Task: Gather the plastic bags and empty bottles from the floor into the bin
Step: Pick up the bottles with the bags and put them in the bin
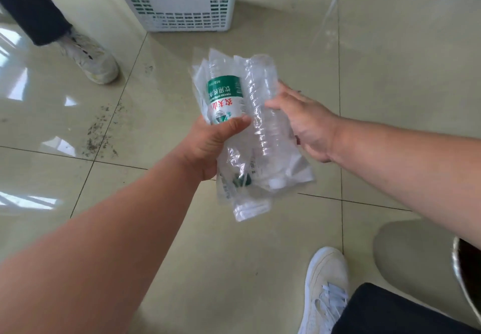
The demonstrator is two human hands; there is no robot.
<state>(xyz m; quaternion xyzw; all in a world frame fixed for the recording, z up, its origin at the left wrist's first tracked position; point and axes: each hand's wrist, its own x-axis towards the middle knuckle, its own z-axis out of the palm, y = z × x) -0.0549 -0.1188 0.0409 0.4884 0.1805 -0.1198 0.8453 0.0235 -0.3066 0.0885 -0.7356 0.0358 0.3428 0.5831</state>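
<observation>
My left hand (208,143) grips a bundle held above the floor: an empty bottle with a green and white label (225,99), cap end down, together with clear plastic bags (244,203). My right hand (307,125) wraps around a second, clear ribbed bottle (263,114) lying against the first inside the same bundle. Both bottles point away from me toward a white slotted basket (182,2) with a green rim standing on the floor straight ahead.
Another person's leg and white shoe (91,57) stand at the upper left. Dark crumbs (99,130) are scattered on the glossy tiles to the left. My own white shoe (325,292) is at the lower right, beside a shiny metal rim (463,281) at the right edge.
</observation>
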